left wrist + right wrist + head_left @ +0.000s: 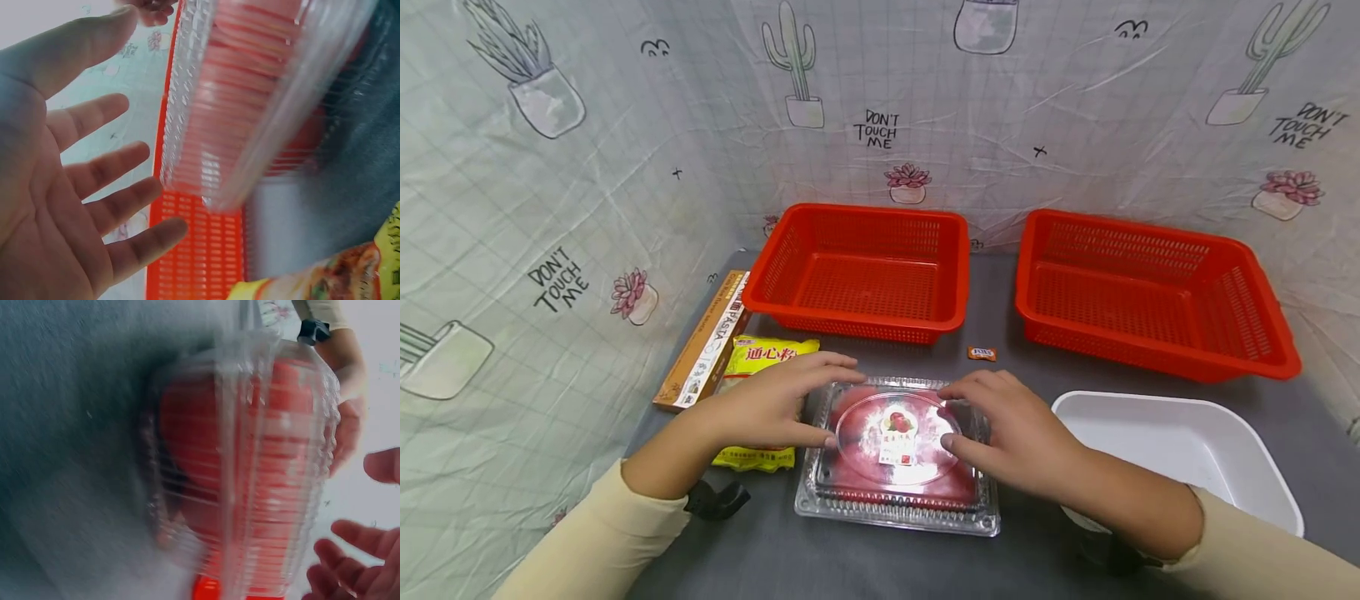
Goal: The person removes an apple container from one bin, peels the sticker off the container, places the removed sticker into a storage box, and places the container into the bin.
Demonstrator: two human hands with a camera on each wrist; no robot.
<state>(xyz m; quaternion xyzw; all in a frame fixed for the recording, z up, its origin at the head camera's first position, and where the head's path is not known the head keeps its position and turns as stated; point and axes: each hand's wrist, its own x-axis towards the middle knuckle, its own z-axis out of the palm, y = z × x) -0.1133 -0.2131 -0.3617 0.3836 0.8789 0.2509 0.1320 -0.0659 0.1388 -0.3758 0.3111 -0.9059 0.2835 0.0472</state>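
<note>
A clear plastic clamshell box (865, 479) with red contents, perhaps fruit, lies closed on the grey table before me. A small label with a red fruit picture (898, 437) sits on its lid. My left hand (767, 406) is over the box's left side, thumb apart from the fingers. Over its right side is my right hand (1015, 429), fingers loosely bent. Neither hand grips anything. In the left wrist view, the left hand's fingers (134, 159) are spread beside the ribbed wall. The right wrist view shows the right fingers (353, 569) apart from the box.
Two red plastic baskets (868, 329) (1157, 354) stand at the back. A white tub (1150, 400) is at right. On the left lie a yellow food packet (756, 460) and a long pasta box (703, 342). A small orange sachet (981, 354) lies near the baskets.
</note>
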